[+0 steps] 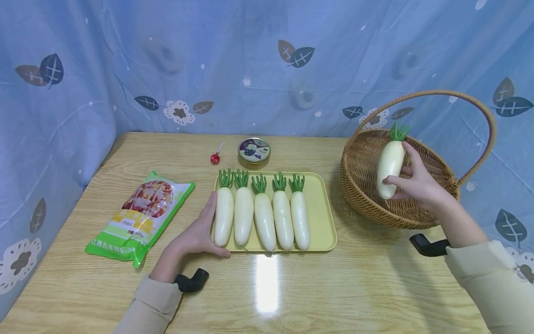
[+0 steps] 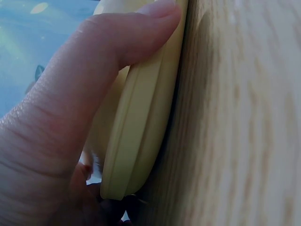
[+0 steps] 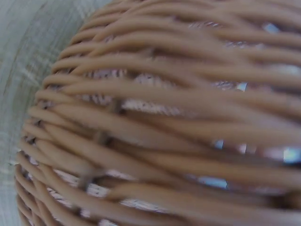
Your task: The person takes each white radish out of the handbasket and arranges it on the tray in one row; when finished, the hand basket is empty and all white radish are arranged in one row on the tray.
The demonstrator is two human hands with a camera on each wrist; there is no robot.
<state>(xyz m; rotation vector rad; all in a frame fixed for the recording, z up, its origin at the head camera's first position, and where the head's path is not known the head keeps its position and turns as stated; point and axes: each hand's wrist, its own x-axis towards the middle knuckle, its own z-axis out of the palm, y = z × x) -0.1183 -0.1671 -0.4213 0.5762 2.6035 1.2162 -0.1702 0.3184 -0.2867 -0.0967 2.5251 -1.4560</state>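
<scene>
My right hand grips a white radish with green stem stubs, holding it over the opening of a wicker basket. Only the basket's woven side fills the right wrist view, hiding that hand and the radish. At the left, my left hand holds the near left corner of a pale yellow tray. In the left wrist view its thumb bends over the tray's rim. Several white radishes lie side by side on the tray, leaves pointing away.
A green and white food packet lies left of the tray. Behind the tray are a round tin and a red lollipop. The basket's tall handle arches over its opening. A blue patterned cloth hangs behind the table.
</scene>
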